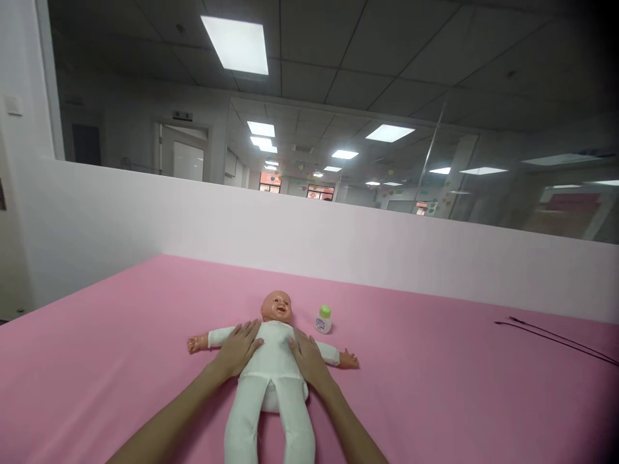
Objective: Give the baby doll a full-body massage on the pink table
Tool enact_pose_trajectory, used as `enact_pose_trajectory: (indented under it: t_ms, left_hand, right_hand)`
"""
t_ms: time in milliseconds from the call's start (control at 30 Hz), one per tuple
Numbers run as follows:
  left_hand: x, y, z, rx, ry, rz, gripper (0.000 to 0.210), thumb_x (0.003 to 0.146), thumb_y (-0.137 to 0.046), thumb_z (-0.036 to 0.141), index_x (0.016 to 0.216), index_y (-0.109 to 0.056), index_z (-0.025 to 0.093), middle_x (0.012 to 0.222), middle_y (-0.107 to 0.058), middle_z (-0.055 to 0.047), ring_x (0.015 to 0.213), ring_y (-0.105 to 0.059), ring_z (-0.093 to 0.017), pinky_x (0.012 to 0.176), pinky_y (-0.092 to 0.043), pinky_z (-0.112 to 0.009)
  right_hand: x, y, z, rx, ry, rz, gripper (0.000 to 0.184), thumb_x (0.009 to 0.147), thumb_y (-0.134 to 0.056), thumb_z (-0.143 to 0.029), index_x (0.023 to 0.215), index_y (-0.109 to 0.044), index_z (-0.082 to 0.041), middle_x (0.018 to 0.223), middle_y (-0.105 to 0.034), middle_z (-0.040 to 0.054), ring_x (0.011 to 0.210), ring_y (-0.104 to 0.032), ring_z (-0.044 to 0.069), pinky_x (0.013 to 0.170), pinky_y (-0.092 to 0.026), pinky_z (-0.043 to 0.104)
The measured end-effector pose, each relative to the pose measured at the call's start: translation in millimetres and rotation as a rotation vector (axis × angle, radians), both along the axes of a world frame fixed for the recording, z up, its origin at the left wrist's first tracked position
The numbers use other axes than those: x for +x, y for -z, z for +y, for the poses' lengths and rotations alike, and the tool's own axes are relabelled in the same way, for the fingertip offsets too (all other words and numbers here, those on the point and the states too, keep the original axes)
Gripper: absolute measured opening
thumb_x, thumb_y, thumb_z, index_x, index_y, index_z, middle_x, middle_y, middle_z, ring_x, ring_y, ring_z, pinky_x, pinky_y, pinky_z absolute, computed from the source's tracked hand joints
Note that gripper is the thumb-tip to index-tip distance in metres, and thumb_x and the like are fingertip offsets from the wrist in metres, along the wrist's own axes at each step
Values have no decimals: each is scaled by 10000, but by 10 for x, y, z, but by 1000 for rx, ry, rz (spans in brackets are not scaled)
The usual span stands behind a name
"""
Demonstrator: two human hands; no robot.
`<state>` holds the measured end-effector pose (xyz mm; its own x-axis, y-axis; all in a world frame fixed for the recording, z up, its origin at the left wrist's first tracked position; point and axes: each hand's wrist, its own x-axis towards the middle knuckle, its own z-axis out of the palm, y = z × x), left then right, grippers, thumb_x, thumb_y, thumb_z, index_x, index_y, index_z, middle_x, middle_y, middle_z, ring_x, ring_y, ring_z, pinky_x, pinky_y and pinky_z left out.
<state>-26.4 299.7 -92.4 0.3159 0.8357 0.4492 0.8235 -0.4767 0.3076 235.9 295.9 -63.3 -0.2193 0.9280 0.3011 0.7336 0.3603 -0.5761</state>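
Observation:
A baby doll (pixel 273 357) with a white cloth body lies on its back, its head toward the far wall and its arms spread wide. My left hand (pixel 240 348) rests flat on the doll's shoulder and upper chest at the left, fingers stretched out. On the opposite side of the chest, my right hand (pixel 308 356) lies flat in the same way. Neither hand is closed round anything. A small clear bottle (pixel 324 320) with a green cap stands beside the doll's head, just beyond my right hand.
The doll lies on a pink-covered table (pixel 425 380). Two thin dark cords (pixel 556 336) lie near its right edge. A low white wall (pixel 309 229) runs along the back, with a glass window (pixel 362 142) above it.

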Motion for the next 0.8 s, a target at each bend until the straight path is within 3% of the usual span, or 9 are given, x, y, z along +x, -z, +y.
enact_pose_trajectory:
  t_ms: [200, 367, 467, 567, 633, 700, 800]
  left_hand:
    - [-229, 134, -50, 81, -194, 86, 638, 1016, -356, 575, 1497, -527, 193, 1567, -480, -124, 1446, -436, -380, 1209, -292, -570]
    - [-586, 97, -176, 142, -311, 145, 658, 968, -438, 628, 1463, -564, 213, 1514, -545, -152, 1404, -467, -416, 1189, -262, -631]
    - [-853, 16, -248, 61, -389, 46, 613, 988, -379, 587, 1379, -619, 181, 1380, -651, -167, 1296, -565, -378, 1127, -372, -562]
    - [-1070, -95, -304, -99, -336, -105, 553, 971, -381, 622, 1096, -716, 200, 1200, -725, -123, 1137, -648, -321, 958, -505, -428]
    - [-1128, -171, -336, -167, -306, -160, 534, 910, -469, 686, 953, -708, 211, 1083, -741, -92, 1017, -671, -301, 835, -527, -373]
    - [-1114, -234, -365, -205, -320, -219, 513, 849, -554, 698, 944, -706, 217, 978, -748, -60, 900, -678, -283, 743, -516, -346]
    - [-1032, -286, -385, -233, -319, -416, 482, 796, -645, 654, 995, -724, 222, 909, -757, -27, 848, -683, -270, 715, -513, -328]
  right_hand:
    - [302, 100, -10, 112, 161, -346, 566, 1038, -356, -501, 1368, -615, -121, 1449, -598, 180, 1392, -498, 329, 1241, -205, 517]
    - [735, -36, -72, 188, 243, -483, 431, 1056, -330, -346, 1244, -683, -185, 1384, -645, 146, 1353, -520, 308, 1195, -269, 516]
    - [953, -126, -110, 153, 475, -461, 451, 1049, -326, -368, 1190, -702, -162, 1280, -677, 196, 1251, -583, 338, 1040, -426, 470]
    - [1097, -133, -128, 5, 644, -404, 499, 1014, -398, -478, 1030, -733, -108, 1119, -692, 275, 1122, -636, 397, 913, -473, 471]
    - [1141, -108, -122, -71, 641, -325, 506, 991, -426, -529, 964, -724, -121, 1083, -696, 275, 1077, -663, 391, 884, -481, 458]
    - [1143, -88, -100, -129, 612, -195, 501, 959, -463, -589, 962, -688, -141, 1029, -713, 243, 955, -704, 353, 798, -502, 423]
    - [1077, -99, -55, -213, 516, 177, 480, 890, -546, -642, 998, -604, -178, 770, -715, 112, 608, -663, 257, 571, -468, 349]
